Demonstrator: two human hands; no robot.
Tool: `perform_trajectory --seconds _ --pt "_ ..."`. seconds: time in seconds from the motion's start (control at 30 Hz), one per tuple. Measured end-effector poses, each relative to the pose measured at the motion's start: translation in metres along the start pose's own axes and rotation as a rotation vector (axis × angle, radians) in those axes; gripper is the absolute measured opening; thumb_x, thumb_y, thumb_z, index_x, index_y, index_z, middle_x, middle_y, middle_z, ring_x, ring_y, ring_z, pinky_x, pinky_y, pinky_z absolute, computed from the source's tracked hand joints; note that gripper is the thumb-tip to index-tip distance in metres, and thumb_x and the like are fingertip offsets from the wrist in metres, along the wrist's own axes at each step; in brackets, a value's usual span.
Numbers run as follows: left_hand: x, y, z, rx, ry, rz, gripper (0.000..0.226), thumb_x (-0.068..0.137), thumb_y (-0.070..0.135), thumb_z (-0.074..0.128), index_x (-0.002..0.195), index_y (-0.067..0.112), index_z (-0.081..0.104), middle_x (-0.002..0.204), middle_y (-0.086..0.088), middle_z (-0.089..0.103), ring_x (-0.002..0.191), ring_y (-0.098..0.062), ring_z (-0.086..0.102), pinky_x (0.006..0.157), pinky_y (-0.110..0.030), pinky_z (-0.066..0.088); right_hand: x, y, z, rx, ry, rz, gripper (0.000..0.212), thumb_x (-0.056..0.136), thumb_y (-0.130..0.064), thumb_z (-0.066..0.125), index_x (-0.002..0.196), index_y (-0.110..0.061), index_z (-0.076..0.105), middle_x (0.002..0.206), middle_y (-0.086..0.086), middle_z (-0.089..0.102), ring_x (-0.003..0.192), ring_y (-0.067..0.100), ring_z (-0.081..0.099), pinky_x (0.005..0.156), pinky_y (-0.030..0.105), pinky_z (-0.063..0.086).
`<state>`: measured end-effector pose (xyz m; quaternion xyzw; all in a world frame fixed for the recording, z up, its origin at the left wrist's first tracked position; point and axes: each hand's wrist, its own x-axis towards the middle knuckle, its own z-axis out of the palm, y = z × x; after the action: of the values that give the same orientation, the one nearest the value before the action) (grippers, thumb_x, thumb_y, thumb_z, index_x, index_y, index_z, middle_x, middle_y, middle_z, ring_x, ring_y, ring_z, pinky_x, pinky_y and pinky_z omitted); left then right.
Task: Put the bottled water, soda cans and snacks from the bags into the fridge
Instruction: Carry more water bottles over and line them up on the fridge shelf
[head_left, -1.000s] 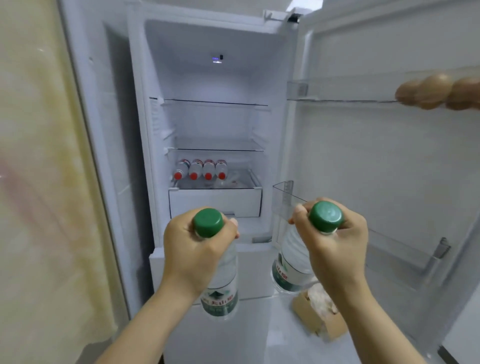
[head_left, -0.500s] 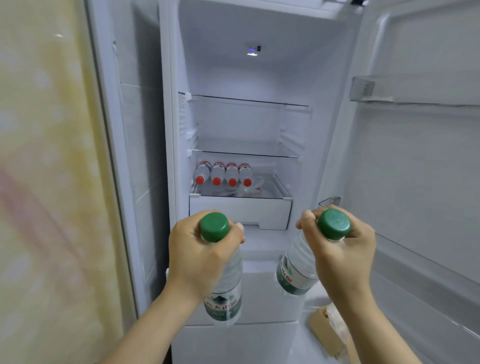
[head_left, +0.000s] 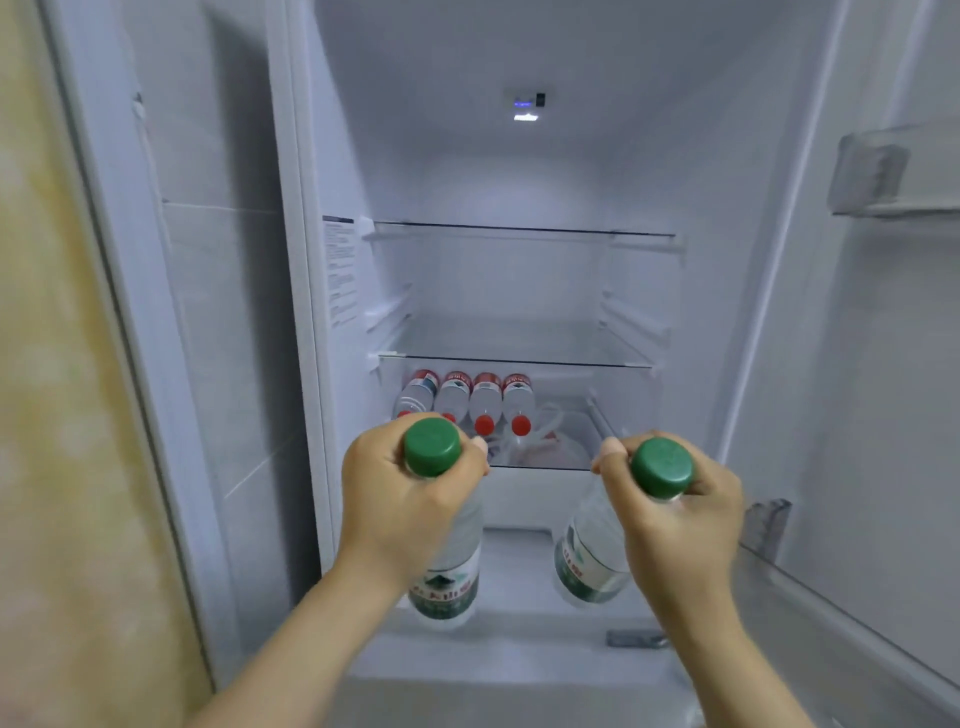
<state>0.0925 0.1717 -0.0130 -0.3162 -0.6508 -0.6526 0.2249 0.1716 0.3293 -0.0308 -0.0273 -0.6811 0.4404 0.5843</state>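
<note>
Open fridge (head_left: 519, 182): four red-capped bottles (head_left: 467, 402) lie in the drawer (head_left: 540, 496). Left hand (head_left: 405, 504) grips left bottle (head_left: 447, 571), right hand (head_left: 680, 519) right bottle (head_left: 587, 561), by the neck, before the shelves, not yet placed; cans, snacks unseen.

Two bare forearms (head_left: 311, 639), left hand (head_left: 400, 509) bare, right hand (head_left: 685, 525) bare — fingernails short, plain
</note>
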Motion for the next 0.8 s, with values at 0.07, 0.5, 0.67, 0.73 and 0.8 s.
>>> perform_trajectory --seconds 0.07,0.5,0.67,0.73,0.8 --pt "0.013 -0.014 0.014 0.023 0.018 0.024 0.024 0.069 0.018 0.066 0.053 0.002 0.061 0.054 -0.010 0.061 0.058 -0.023 0.056 0.056 -0.025 0.043 0.010 0.018 0.005 0.015 -0.011 0.012 0.030 0.073 -0.035 0.063 0.056 -0.010 0.059 0.053 0.002 0.054 0.049 0.005 0.047 0.050 0.016 0.038" --pt "0.086 -0.088 0.054 0.038 0.079 0.038 0.035 0.068 0.030 0.065 0.056 -0.003 0.062 0.059 -0.019 0.061 0.065 -0.033 0.058 0.062 -0.039 0.045 0.043 0.089 0.044 -0.025 -0.020 0.070 0.035 0.072 -0.039 0.062 0.054 -0.008 0.057 0.050 0.000 0.052 0.046 0.004 0.046 0.048 0.010 0.035" --pt "0.111 -0.106 0.064 0.053 0.072 0.082 0.034 0.071 0.025 0.065 0.057 -0.005 0.061 0.058 -0.020 0.060 0.062 -0.030 0.056 0.059 -0.033 0.042 0.050 0.098 0.051 -0.086 0.010 0.058 0.030 0.071 -0.039 0.062 0.055 -0.014 0.060 0.051 -0.006 0.056 0.047 0.003 0.049 0.049 0.009 0.035" --pt "0.119 -0.114 0.068 0.055 0.066 0.089 0.033 0.072 0.023 0.065 0.058 -0.006 0.061 0.058 -0.021 0.060 0.061 -0.032 0.056 0.058 -0.037 0.042 0.051 0.098 0.053 -0.110 0.019 0.050 0.027 0.070 -0.040 0.062 0.056 -0.017 0.059 0.050 -0.010 0.055 0.047 0.002 0.049 0.049 0.008 0.035" --pt "0.124 -0.124 0.072 0.049 0.063 0.085 0.032 0.072 0.023 0.065 0.058 -0.006 0.061 0.057 -0.021 0.060 0.059 -0.032 0.056 0.057 -0.039 0.042 0.053 0.098 0.055 -0.131 0.028 0.043 0.026 0.070 -0.040 0.062 0.055 -0.019 0.058 0.050 -0.012 0.054 0.047 0.002 0.048 0.048 0.008 0.035"
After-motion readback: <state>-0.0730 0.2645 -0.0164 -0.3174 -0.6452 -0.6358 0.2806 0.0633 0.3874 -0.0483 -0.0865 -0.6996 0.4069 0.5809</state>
